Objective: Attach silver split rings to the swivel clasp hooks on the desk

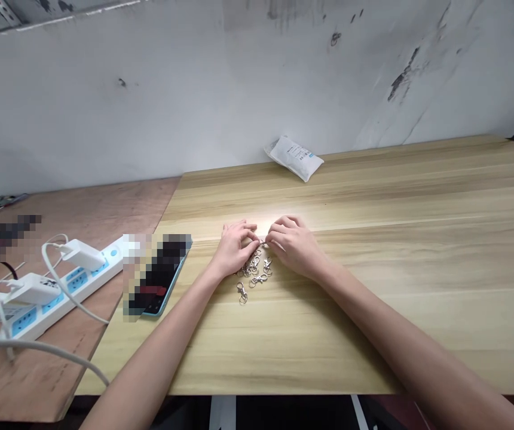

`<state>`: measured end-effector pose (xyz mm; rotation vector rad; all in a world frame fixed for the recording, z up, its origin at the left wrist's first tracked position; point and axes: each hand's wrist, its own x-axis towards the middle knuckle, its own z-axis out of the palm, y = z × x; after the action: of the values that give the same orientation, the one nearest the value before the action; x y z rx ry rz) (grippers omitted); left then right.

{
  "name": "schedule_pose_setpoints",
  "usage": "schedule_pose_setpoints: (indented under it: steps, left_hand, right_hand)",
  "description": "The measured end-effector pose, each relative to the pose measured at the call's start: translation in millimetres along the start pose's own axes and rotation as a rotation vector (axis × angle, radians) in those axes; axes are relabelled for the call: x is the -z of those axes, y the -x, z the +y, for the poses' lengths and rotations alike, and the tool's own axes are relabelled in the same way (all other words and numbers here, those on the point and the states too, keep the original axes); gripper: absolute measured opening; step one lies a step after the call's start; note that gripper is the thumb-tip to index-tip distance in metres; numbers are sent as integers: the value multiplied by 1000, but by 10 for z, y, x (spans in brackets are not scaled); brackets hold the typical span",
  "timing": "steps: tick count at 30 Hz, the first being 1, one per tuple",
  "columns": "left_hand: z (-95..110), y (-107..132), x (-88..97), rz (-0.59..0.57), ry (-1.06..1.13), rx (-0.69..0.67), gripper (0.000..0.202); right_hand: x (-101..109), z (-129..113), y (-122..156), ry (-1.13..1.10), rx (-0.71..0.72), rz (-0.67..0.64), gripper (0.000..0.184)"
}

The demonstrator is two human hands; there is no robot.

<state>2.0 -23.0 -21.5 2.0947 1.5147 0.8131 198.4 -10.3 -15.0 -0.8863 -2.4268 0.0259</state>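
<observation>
My left hand (234,248) and my right hand (295,246) meet in the middle of a pale wood-grain table (373,334). Their fingertips close from both sides on a small metal swivel clasp (261,243), which is mostly hidden by the fingers. Right under my hands lies a tangled heap of silver lobster-claw keyring clasps (254,269). One more clasp with a split ring (241,292) lies a little apart, nearer to me.
A white sachet (295,157) lies against the wall at the table's back edge. A blue-cased phone (167,286), partly pixelated, lies left of my hands. Further left, a white power strip (55,292) with chargers and cables sits on a lower plywood surface (60,221).
</observation>
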Motion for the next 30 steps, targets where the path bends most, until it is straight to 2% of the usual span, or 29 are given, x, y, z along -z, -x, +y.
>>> schedule_pose_setpoints:
  steps: [2,4,8,11,14,18,21,26,30]
  left_hand:
    - [-12,-12,18,9,43,3,9]
    - [-10,-21,45,19,141,25,9]
    - [32,-20,95,23,420,62,15]
    - [49,-14,102,36,509,57,17]
    - [51,-15,95,25,573,57,26]
    - [91,-6,104,-55,738,69,26]
    - [142,6,131,-75,770,65,28]
    - [152,16,157,-109,791,57,24]
    - [109,15,133,-60,805,82,22]
  right_hand:
    - [3,-9,-5,-49,-46,17,19]
    - [17,2,-10,-158,-151,59,15]
    - [57,55,-15,-511,-389,162,11]
    - [61,78,-14,-763,-478,143,17]
    - [45,72,-14,-931,-521,110,22]
    - [55,30,-21,-1108,-560,83,27]
    - [95,-8,-28,-1244,-576,46,27]
    - [136,-37,-22,-1293,-627,-3,26]
    - [126,-34,-12,-1299,-633,-2,29]
